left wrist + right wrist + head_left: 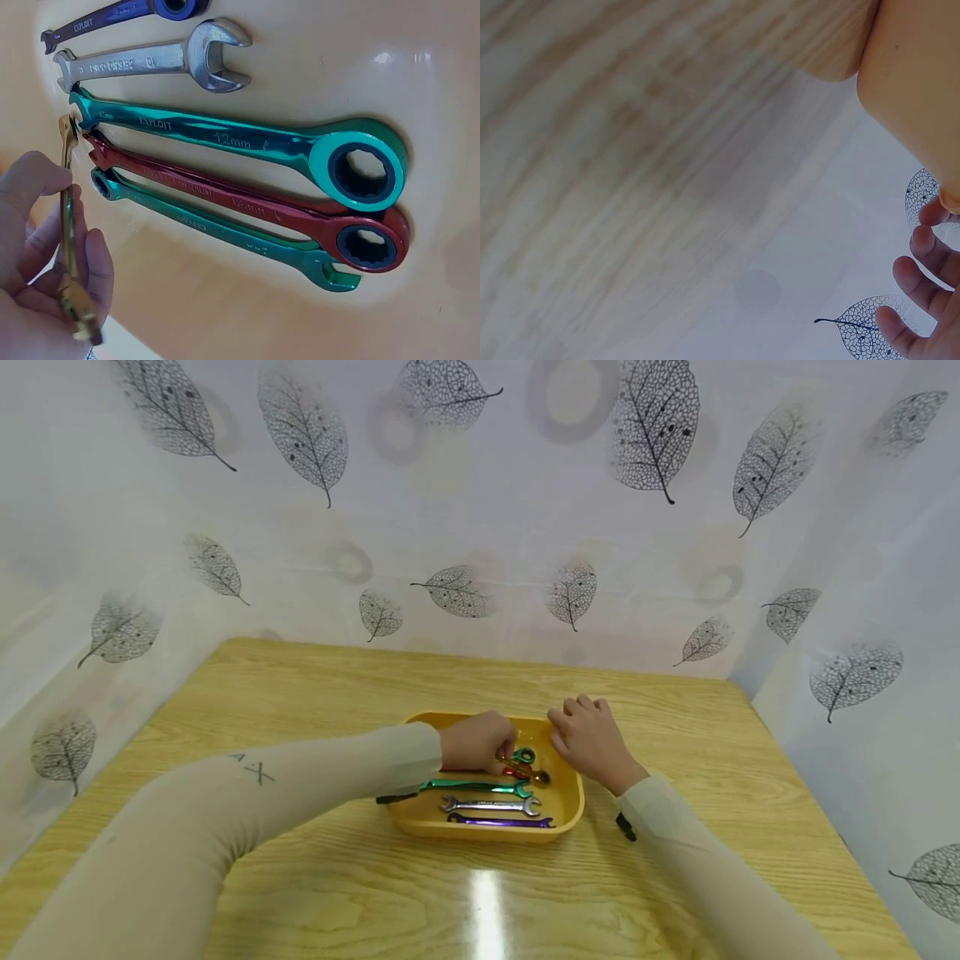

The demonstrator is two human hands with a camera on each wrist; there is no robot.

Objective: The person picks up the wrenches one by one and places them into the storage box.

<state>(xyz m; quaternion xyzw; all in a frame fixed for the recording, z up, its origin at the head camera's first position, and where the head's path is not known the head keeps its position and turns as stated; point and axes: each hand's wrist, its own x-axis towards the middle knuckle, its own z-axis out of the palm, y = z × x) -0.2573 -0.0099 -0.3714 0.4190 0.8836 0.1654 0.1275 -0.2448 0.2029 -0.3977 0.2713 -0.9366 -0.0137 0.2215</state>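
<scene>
My left hand [480, 742] is over a yellow tray [487, 835] and pinches a gold wrench [69, 225] between thumb and fingers. Below it in the left wrist view lie a large green wrench [225, 136], a red wrench [217, 189] and a smaller green wrench [210, 223], side by side. A silver wrench [491, 807] and a purple wrench [501, 822] lie along the tray's near side. At the tray's far right corner, my right hand [592, 745] holds the rim, fingers bent outside it. The right wrist view shows fingertips [922, 238] by the tray's edge.
The tray stands on a wood-grain table [337, 877]. Behind the table and along both sides hangs a pale curtain [495, 527] with a leaf print. Light reflects off the tabletop in front of the tray.
</scene>
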